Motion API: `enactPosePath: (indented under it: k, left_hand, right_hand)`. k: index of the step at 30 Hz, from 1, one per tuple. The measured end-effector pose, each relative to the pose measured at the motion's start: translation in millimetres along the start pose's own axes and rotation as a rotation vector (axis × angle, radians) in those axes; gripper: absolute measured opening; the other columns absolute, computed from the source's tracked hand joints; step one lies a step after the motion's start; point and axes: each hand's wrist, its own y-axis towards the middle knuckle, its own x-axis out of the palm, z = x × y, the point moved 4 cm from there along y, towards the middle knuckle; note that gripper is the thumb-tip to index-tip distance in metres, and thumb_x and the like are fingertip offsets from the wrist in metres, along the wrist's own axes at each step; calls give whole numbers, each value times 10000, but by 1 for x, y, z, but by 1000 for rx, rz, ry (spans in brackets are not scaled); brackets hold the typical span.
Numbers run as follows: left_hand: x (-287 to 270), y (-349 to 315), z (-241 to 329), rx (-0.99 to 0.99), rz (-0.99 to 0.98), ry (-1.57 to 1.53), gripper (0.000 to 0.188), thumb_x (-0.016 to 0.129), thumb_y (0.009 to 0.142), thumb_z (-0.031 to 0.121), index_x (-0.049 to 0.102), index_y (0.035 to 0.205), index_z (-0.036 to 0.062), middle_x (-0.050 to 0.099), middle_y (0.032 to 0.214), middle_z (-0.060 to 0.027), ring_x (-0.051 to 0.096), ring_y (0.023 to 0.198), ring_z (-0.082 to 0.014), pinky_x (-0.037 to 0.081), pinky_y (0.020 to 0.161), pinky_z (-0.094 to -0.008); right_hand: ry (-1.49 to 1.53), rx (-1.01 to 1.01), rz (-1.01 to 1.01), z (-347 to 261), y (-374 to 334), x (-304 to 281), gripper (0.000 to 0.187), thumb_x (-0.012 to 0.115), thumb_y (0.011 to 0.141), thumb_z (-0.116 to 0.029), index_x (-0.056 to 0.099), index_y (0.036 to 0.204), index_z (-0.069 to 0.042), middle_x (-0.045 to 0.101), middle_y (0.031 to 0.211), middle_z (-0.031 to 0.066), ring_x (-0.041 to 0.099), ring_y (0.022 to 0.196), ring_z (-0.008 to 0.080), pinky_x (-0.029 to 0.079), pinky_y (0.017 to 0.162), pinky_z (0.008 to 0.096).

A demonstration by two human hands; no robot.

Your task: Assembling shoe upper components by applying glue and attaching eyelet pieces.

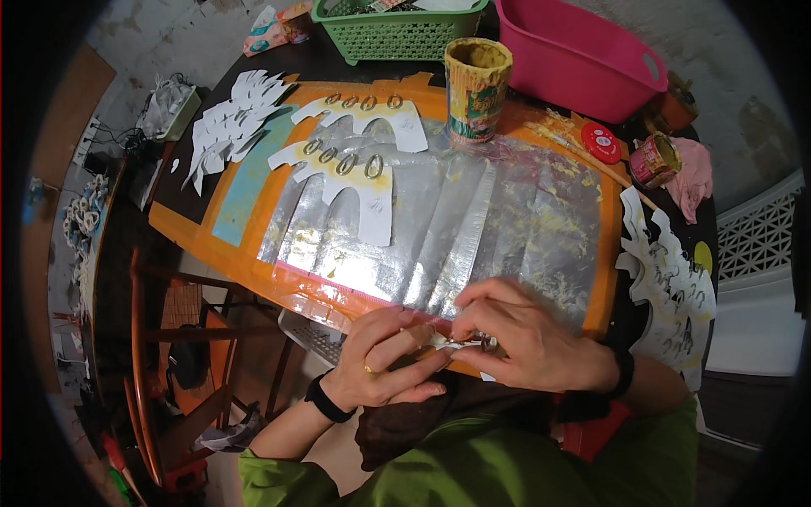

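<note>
Above the table's near edge, my left hand (380, 359) and my right hand (528, 345) meet, fingers bent and pinching. Between their fingertips is a small white piece (454, 344) with a shiny metal loop on it, mostly hidden by the fingers. On the silver sheet (541, 220) past my hands lie two white cut-out pieces, a farther one (409, 127) and a nearer one (377, 211). Each bears a row of several oval metal rings (345, 164) over yellowish smears.
A yellow-crusted can (478, 97) stands at the far side, near a green basket (397, 34) and a pink tub (583, 59). White cut-outs are heaped at left (232, 127) and right (676, 296). A smaller can (655, 160) and a red lid (601, 143) sit at far right.
</note>
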Motion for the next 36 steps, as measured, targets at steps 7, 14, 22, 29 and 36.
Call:
enactPosePath:
  k: [7,14,22,29,36]
  left_hand:
    - [-14,25,5,-265,-2,-145,331,868,708,228,741,1001,145,515,1250,-102,553,1107,-287,523,908,-399]
    - [3,33,0,-678,187,-404,353,895,705,114,692,987,52,443,1358,-149,610,1116,-270,569,864,-386]
    - [15,38,0,-725,222,-835,205,804,815,29,681,979,30,484,1314,-125,612,1110,-206,547,877,-318]
    - [16,41,2,-841,352,-1057,154,752,847,-31,651,953,15,497,1257,-91,583,1033,-105,512,858,-262]
    - [20,42,2,-939,467,-1061,460,788,809,-28,447,1087,110,487,1269,-82,539,996,-84,470,771,-218]
  right_hand:
    - [132,36,73,6,-2,-2,209,745,829,-50,577,952,-36,636,864,81,649,807,225,503,744,353]
    - [378,195,191,9,-5,-7,176,725,869,-33,572,951,-4,659,844,50,665,751,106,538,656,264]
    - [385,172,229,11,-8,-12,181,737,866,-41,582,952,-6,658,818,44,658,738,107,534,662,267]
    - [415,166,210,4,-6,-18,189,729,871,-34,569,970,-9,659,817,45,652,746,105,526,671,271]
    - [499,213,172,16,-8,-12,205,737,880,-54,561,977,-12,645,831,39,638,775,95,522,708,272]
